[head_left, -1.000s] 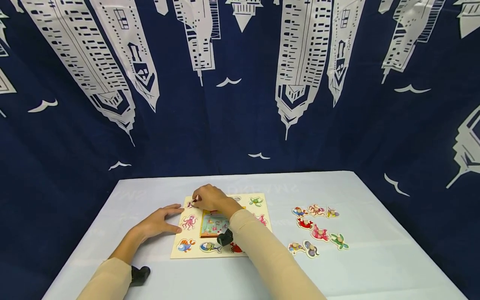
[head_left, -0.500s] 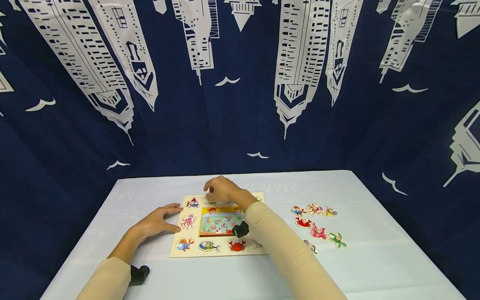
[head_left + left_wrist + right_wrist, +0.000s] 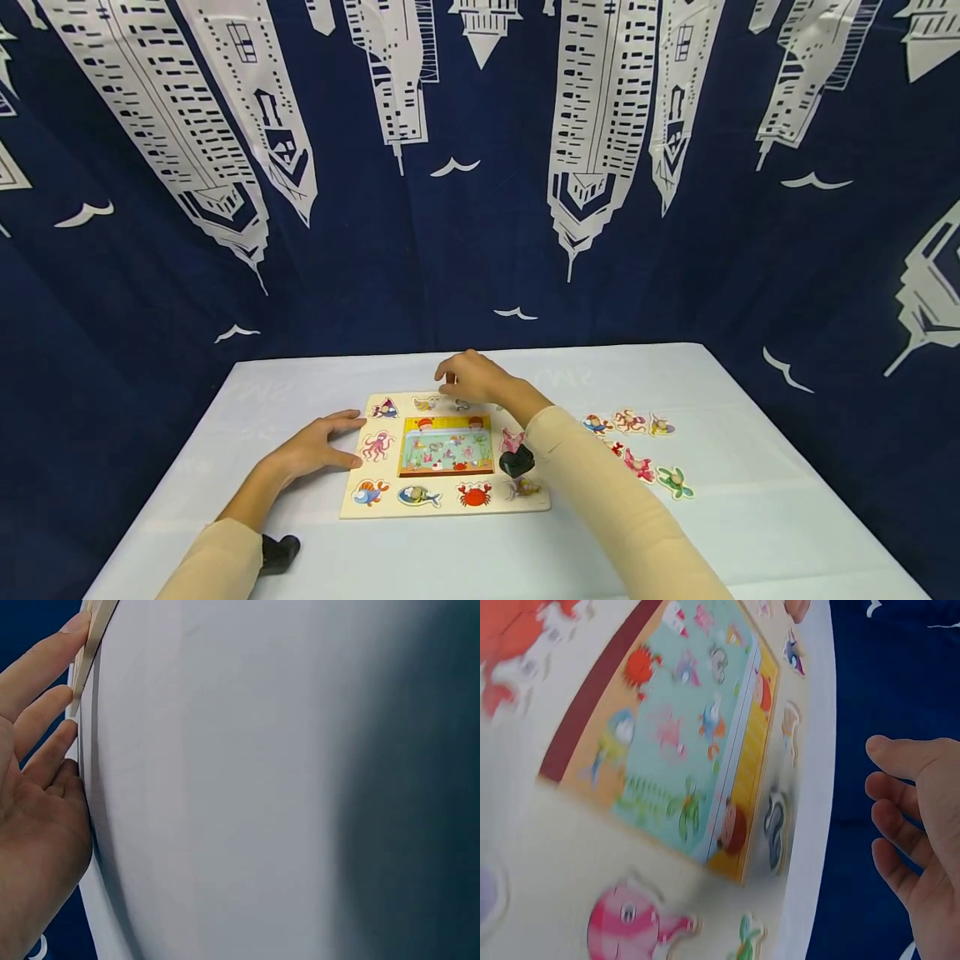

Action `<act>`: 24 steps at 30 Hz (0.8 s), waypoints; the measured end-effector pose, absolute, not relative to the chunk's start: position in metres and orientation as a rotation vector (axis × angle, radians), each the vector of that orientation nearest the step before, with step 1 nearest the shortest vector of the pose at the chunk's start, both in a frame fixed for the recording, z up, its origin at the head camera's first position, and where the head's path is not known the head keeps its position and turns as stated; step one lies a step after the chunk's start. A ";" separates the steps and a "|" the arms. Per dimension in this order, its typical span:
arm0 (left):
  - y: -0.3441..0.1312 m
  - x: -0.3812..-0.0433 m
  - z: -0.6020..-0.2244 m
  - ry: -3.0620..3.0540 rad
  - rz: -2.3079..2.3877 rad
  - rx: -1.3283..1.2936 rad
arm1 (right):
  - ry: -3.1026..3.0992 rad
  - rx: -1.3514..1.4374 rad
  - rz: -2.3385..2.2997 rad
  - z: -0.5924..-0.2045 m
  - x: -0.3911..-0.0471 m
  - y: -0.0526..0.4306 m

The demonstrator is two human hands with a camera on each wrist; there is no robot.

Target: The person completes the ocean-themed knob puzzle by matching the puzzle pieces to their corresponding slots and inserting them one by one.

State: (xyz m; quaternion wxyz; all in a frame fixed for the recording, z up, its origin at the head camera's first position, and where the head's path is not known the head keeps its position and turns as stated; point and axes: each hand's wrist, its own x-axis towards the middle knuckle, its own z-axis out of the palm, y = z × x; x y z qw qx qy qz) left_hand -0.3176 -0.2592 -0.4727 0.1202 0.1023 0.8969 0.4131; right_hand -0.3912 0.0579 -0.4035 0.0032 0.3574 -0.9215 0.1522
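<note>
A pale wooden puzzle board (image 3: 386, 467) printed with sea animals lies on the table, an aquarium picture (image 3: 446, 446) at its middle. My left hand (image 3: 318, 446) lies at the board's left edge, fingers extended; its fingertips meet the edge in the left wrist view. Over the far edge hovers my right hand (image 3: 476, 379), its fingers loosely bent and nothing between them in the right wrist view. A purple fish (image 3: 386, 407) fills the far left corner, above a pink octopus (image 3: 377, 446). Along the near side are a whale (image 3: 418, 495) and a red crab (image 3: 475, 494).
Several loose sea-animal pieces lie on the white table (image 3: 750, 517) right of the board, among them a green turtle (image 3: 675, 482) and an octopus (image 3: 629, 421). My right sleeve (image 3: 600, 492) covers part of that group. A dark blue printed curtain (image 3: 480, 250) hangs behind.
My right hand has let go of the purple fish at the far left corner, lifted and moved right along the far edge. The left hand has stayed in place.
</note>
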 end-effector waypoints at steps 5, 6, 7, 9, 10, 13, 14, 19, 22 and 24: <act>-0.258 -0.317 -0.472 2.617 1.217 0.297 | -2.879 1.120 0.472 -0.402 -0.388 0.075; -0.258 -0.317 -0.472 2.619 1.215 0.297 | -2.878 1.122 0.472 -0.402 -0.387 0.079; -0.258 -0.317 -0.472 2.620 1.215 0.296 | -2.878 1.127 0.467 -0.402 -0.386 0.082; -0.259 -0.317 -0.472 2.617 1.216 0.291 | -2.874 1.143 0.459 -0.403 -0.384 0.089; -0.259 -0.317 -0.472 2.615 1.216 0.291 | -2.871 1.154 0.458 -0.403 -0.383 0.092; -0.259 -0.318 -0.473 2.608 1.219 0.299 | -2.855 1.187 0.475 -0.402 -0.379 0.102; -0.259 -0.318 -0.473 2.607 1.221 0.297 | -2.850 1.198 0.484 -0.402 -0.377 0.105; -0.259 -0.319 -0.474 2.614 1.220 0.288 | -2.849 1.226 0.499 -0.400 -0.369 0.120; -0.260 -0.319 -0.475 2.622 1.211 0.283 | -2.835 1.261 0.515 -0.399 -0.363 0.128; -0.259 -0.318 -0.475 2.622 1.210 0.284 | -2.825 1.283 0.527 -0.398 -0.357 0.134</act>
